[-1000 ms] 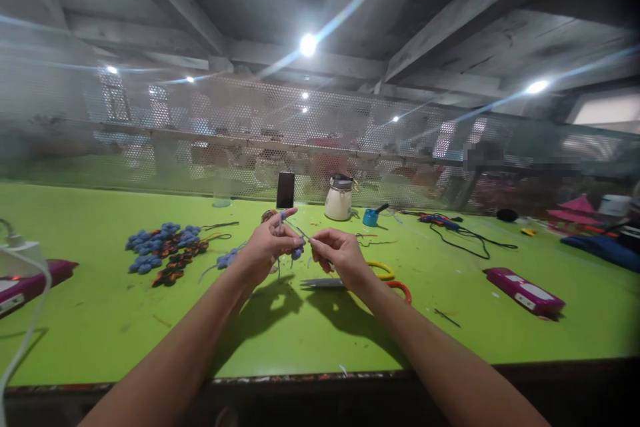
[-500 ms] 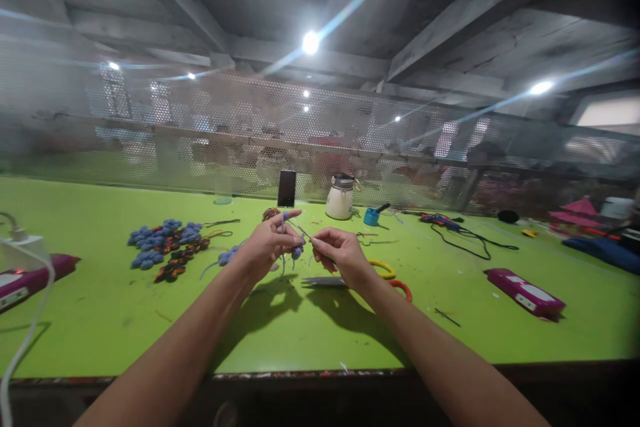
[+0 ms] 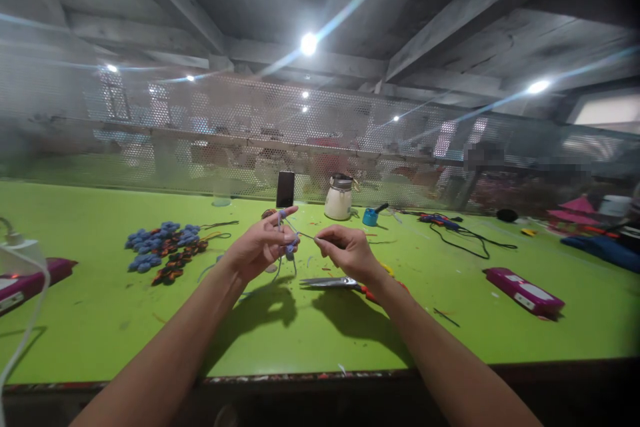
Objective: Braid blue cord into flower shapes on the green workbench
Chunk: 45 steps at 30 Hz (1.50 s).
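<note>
My left hand [image 3: 259, 245] pinches a small piece of blue-purple crochet work [image 3: 290, 251] between thumb and fingers. Yarn from it runs over the raised index finger, and loose ends hang below. In the fingertips of my right hand [image 3: 345, 250] is a thin crochet hook [image 3: 307, 236], pointing left, its tip at the crochet work. Under the right wrist lie scissors [image 3: 327, 282] with red and yellow handles, partly hidden by the arm. To the left, blue crocheted flowers [image 3: 145, 261] lie beside dark-and-orange ones [image 3: 170, 272].
A phone [image 3: 285, 189] stands at the back, near a cream jug [image 3: 339, 200] and a blue pot [image 3: 370, 217]. Purple power strips [image 3: 525, 291] lie at both sides. A corded tool [image 3: 440, 220] rests back right. A perforated screen [image 3: 240, 127] borders the green table [image 3: 310, 347].
My right hand has drawn slightly away from the left, so more of the hook's shaft shows between them. More of the scissor blades is uncovered. The view has shifted a little.
</note>
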{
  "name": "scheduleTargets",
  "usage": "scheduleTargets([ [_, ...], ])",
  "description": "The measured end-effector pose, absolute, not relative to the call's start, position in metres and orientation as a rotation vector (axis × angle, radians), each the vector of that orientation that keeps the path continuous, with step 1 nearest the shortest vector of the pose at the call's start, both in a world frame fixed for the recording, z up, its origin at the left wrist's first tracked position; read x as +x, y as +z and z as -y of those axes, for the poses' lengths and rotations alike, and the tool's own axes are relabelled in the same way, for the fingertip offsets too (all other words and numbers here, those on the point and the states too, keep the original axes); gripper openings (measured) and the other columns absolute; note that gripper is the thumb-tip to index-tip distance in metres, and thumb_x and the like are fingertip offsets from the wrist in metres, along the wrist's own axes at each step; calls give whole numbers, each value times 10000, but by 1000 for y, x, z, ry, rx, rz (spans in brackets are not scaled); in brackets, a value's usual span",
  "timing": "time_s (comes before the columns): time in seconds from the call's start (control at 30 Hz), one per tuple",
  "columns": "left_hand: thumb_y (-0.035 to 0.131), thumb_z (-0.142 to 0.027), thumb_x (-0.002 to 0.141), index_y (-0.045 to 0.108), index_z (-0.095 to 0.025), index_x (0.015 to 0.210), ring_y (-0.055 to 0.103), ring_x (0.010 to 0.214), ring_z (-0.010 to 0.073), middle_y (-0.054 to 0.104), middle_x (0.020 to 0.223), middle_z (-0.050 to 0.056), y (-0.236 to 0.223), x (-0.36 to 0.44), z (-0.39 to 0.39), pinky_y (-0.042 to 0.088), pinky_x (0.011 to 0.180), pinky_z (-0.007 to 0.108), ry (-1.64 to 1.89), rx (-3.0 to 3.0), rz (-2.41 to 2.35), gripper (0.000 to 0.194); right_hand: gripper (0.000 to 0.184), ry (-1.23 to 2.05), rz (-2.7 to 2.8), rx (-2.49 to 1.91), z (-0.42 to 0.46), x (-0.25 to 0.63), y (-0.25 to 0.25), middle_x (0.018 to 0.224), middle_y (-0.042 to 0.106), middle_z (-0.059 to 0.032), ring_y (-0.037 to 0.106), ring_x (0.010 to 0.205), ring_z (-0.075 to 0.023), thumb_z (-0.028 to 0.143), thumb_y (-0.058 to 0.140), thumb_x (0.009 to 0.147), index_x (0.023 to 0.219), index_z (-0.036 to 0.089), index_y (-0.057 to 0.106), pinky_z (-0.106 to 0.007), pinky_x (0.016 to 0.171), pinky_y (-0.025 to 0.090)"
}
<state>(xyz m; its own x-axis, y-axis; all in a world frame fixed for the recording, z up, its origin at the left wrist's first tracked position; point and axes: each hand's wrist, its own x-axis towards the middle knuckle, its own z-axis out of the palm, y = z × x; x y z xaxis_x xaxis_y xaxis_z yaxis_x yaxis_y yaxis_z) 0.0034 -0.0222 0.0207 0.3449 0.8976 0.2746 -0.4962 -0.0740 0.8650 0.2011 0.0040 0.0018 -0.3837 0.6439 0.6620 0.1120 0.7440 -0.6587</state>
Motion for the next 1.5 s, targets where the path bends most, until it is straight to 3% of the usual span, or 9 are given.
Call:
scheduleTargets([
  [0.3,619,25,664,389,-106,1298,551,580,87,561,645,-11,21,1,21,443,580,191,1211,1074,-416,687,156,629,1937,-536,-2,203,7,580,559,-6,463,485,-87,287,605,785,778,140,657,-220,453,351],
  [0.5,639,9,635,479,-127,1248,533,582,92,567,652,-10,19,3,20,422,585,213,1207,1121,-474,648,181,880,1893,-574,0,200,7,524,552,14,379,369,-49,313,624,767,771,132,632,-192,356,286],
  [0.77,662,-65,604,673,-116,1025,477,557,103,551,612,-6,15,10,17,354,560,255,1240,1434,-744,424,234,1053,1831,-610,-7,195,-2,490,551,36,359,309,-34,364,628,753,774,132,612,-173,314,253],
  [0.9,650,-93,613,625,-123,1120,453,541,102,529,594,-24,14,15,18,343,553,259,1257,1549,-846,509,263,1126,1781,-675,-11,193,-4,463,544,47,357,296,-33,387,651,719,745,133,590,-166,308,248],
  [1.1,589,-102,667,350,-176,1379,418,525,102,468,558,-64,11,20,17,339,534,235,1268,1762,-862,754,306,1339,1633,-760,-7,189,-3,459,550,41,360,301,-34,393,704,652,712,134,551,-153,297,215],
  [1.3,595,-123,679,516,-194,1270,393,515,87,435,560,-65,6,26,16,330,524,214,1393,1812,-880,601,326,1631,1341,-656,-10,182,-8,490,561,34,373,323,-26,336,752,591,711,141,519,-144,320,216],
  [1.5,662,-67,640,491,-173,1272,515,609,92,542,679,-25,8,24,17,413,584,213,1361,1248,-581,664,280,1443,1367,-518,-5,175,-10,529,552,44,378,329,-30,363,693,686,735,157,510,-157,319,232],
])
